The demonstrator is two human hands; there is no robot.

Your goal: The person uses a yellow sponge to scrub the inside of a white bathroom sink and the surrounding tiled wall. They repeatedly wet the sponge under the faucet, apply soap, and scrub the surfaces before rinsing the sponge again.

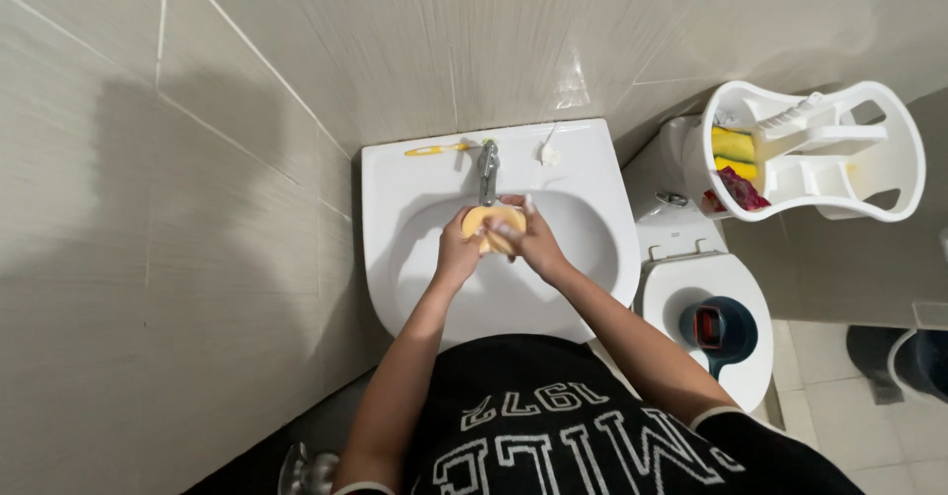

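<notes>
From my seat at the feed, nearest the camera I see the black shirt with white lettering (pixel 553 436), and both bare forearms reaching forward from it over the white sink (pixel 592 174).

The 2 hands meet above the basin, just under the tap. My left hand (pixel 456 253) cups a yellow bar of soap (pixel 484 221) from below and from the left; my right hand (pixel 533 238) lies over it from the right, fingers curled across its top. So both hands are closed around the 1 bar, which sits between the palms, over the middle of the bowl and touching both hands.

I judge the washing to be in its early or middle part: the soap is being worked between the hands. I can see no thick lather yet, and I cannot tell whether water is running from the chrome tap (pixel 488 169). Setting the bar down, rinsing and drying look not yet done.

Further back, on the rim of the sink, a yellow toothbrush (pixel 434 149) lies left of the tap, and a small white item (pixel 548 152) lies right of it. To the right stands a white toilet (pixel 691 278) with a dark blue scoop (pixel 719 329) on its lid, and beyond that a white plastic caddy (pixel 889 159) holding yellow and red things. Grey tiles (pixel 197 209) cover the wall.
</notes>
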